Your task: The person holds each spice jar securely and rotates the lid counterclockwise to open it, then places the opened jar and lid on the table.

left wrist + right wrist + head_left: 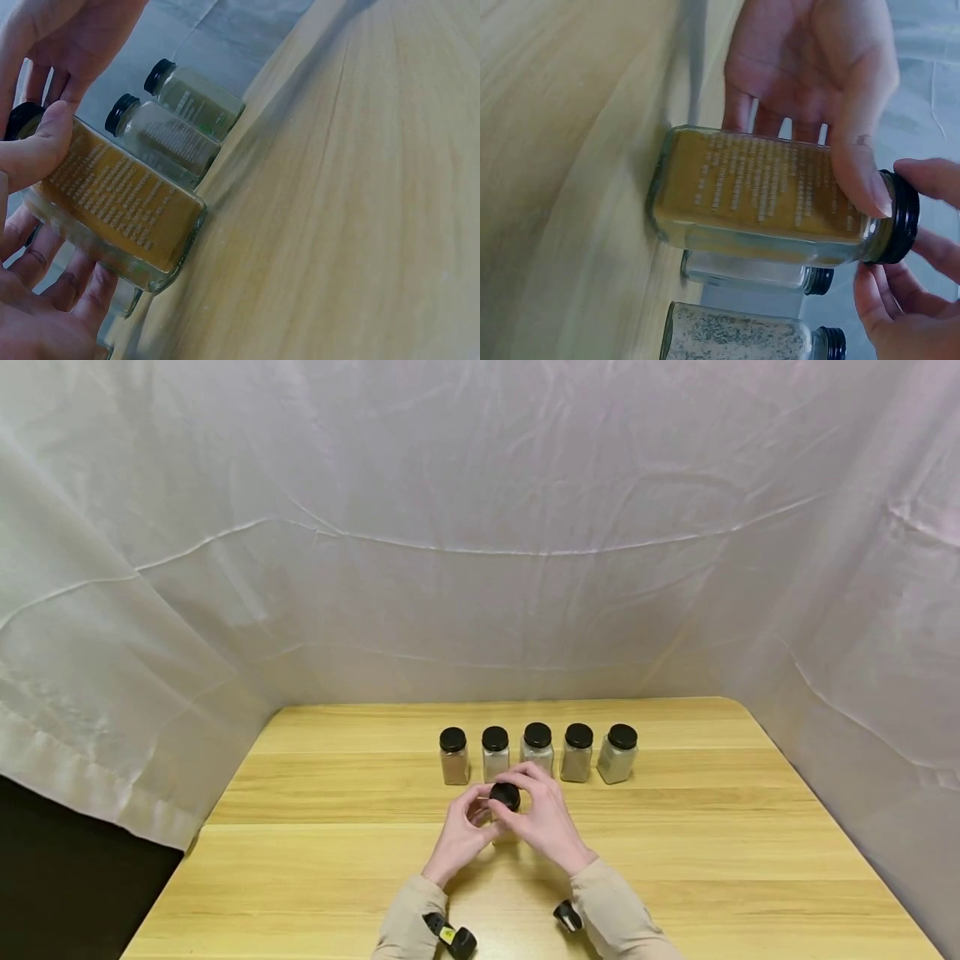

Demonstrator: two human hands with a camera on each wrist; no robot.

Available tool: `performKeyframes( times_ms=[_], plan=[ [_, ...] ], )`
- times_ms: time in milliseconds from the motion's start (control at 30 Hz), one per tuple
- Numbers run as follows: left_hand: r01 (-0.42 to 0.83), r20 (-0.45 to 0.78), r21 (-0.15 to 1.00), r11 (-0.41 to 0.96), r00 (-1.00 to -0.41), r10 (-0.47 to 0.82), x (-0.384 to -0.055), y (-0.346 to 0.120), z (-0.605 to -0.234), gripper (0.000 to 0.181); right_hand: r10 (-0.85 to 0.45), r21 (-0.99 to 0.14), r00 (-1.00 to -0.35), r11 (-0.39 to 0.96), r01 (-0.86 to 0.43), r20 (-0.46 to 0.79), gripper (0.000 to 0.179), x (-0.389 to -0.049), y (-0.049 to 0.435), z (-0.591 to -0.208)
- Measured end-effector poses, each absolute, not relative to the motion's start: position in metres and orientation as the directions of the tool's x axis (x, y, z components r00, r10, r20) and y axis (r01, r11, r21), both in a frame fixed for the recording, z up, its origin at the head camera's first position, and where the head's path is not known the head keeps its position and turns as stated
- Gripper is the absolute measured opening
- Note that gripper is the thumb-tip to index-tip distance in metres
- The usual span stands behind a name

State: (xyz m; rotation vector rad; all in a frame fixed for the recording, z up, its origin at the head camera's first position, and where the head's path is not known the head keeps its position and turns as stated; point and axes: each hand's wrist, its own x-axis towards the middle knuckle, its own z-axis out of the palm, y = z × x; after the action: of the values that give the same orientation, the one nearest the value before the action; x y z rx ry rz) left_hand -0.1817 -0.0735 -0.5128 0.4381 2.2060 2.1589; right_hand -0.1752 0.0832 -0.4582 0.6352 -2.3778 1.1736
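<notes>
A square glass spice jar (757,187) filled with yellow-brown powder and printed with white text stands upright at the tabletop, in front of a row of similar jars. My left hand (462,837) holds it, thumb across the shoulder just under the neck and fingers along the other side. Around the round black lid (505,794) curl the thumb and fingers of my right hand (546,817). The lid sits on the jar's neck in the right wrist view (904,217). Both hands hide most of the jar's glass in the head view.
Behind the hands, several black-lidded jars line up: one with reddish-brown contents (454,758) at the left end, a pale one (617,755) at the right end. The wooden table (315,843) meets a hanging grey-white curtain (480,610) at the back and sides.
</notes>
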Motion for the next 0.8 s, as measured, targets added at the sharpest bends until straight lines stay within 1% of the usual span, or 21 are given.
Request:
performKeyframes(
  times_ms=[133,233,467,600,700,800],
  plan=[
    [0.204,0.200,0.979,-0.004,-0.955,0.221,-0.1822,-0.0738,-0.5144,0.042,-0.265,-0.646,-0.807,0.493,-0.583,0.527,0.032,-0.1746,0.0867,-0.4561],
    [0.211,0.207,0.977,-0.004,-0.953,0.221,-0.1823,-0.0736,-0.5148,0.042,-0.274,-0.645,-0.803,0.485,-0.591,0.530,0.034,-0.1745,0.0876,-0.4562],
    [0.222,0.215,0.975,0.004,-0.950,0.224,-0.1824,-0.0740,-0.5144,0.042,-0.223,-0.613,-0.809,0.553,-0.565,0.544,0.041,-0.1746,0.0845,-0.4566],
    [0.194,0.185,0.981,0.019,-0.957,0.225,-0.1822,-0.0746,-0.5143,0.045,-0.219,-0.579,-0.796,0.582,-0.571,0.565,0.038,-0.1752,0.0833,-0.4566],
    [0.187,0.180,0.982,0.012,-0.957,0.230,-0.1819,-0.0749,-0.5142,0.045,-0.232,-0.579,-0.790,0.569,-0.584,0.568,0.032,-0.1747,0.0837,-0.4561],
    [0.205,0.199,0.979,0.002,-0.952,0.231,-0.1822,-0.0748,-0.5150,0.042,-0.255,-0.593,-0.790,0.543,-0.594,0.558,0.032,-0.1736,0.0848,-0.4556]
  ],
)
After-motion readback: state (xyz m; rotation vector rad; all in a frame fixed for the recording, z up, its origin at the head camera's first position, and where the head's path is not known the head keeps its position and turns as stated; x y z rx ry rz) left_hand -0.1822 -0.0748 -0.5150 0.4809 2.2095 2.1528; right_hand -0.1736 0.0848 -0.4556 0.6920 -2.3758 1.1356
